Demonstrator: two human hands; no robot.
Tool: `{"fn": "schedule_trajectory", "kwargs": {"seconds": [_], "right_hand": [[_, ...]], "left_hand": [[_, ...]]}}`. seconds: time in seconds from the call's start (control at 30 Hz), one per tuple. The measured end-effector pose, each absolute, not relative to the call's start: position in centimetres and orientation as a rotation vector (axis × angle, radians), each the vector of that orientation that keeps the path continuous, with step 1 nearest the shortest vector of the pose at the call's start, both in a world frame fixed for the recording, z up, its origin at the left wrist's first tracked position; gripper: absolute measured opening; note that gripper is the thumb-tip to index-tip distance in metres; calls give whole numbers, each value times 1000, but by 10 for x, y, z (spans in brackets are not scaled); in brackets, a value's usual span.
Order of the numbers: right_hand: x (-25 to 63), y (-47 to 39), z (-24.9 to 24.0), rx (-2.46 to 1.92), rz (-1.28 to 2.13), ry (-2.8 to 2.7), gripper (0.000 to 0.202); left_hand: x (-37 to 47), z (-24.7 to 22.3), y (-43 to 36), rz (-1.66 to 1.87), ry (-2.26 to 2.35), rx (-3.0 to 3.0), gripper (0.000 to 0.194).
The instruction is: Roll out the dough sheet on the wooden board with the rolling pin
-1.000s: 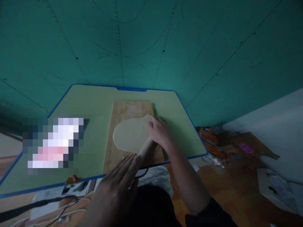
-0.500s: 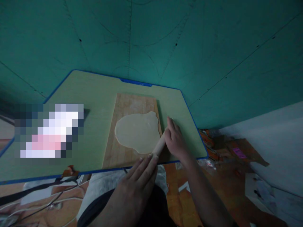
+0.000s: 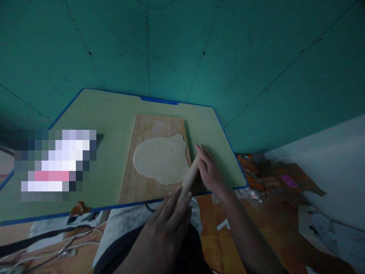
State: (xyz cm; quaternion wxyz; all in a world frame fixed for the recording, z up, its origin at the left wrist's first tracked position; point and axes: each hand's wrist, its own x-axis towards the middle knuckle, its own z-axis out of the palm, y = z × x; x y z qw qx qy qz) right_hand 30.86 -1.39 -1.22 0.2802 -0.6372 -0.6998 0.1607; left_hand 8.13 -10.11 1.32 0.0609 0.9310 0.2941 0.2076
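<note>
Over the near right corner of the wooden board (image 3: 158,123), it's two hands on one pale rolling pin (image 3: 190,174)! Left hand (image 3: 168,219) lies along the near end, fingers straight and nearly together; right hand (image 3: 209,169) covers the far end, fingers outstretched rather than curled around it. Right alongside, in the board's middle, sits the dough (image 3: 161,159): creamy, thin, smooth, a lopsided oval, rounded at left, bulging on the near side, ragged where it reaches the board's right edge. Beyond the board, a blue handle (image 3: 159,100) on the worktop (image 3: 105,114) carries tiny marks, too small to read. Well right of the board, cardboard (image 3: 306,177) shows a pink label (image 3: 289,181), its writing illegible; left of the board, a bright patch (image 3: 59,160) is pixelated.
</note>
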Motion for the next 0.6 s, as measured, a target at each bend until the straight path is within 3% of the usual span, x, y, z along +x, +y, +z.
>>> {"fn": "schedule_trajectory", "kwargs": {"seconds": [0.17, 0.4, 0.6], "right_hand": [[324, -27, -16, -1743, 424, -1888, 52], [313, -12, -16, -1651, 388, -1894, 47], [289, 8, 6, -1727, 253, -2018, 48]], "left_hand": [[92, 10, -104, 638, 825, 2801, 35], [48, 20, -77, 593, 1018, 2760, 72], [7, 27, -35, 609, 972, 2727, 78]]}}
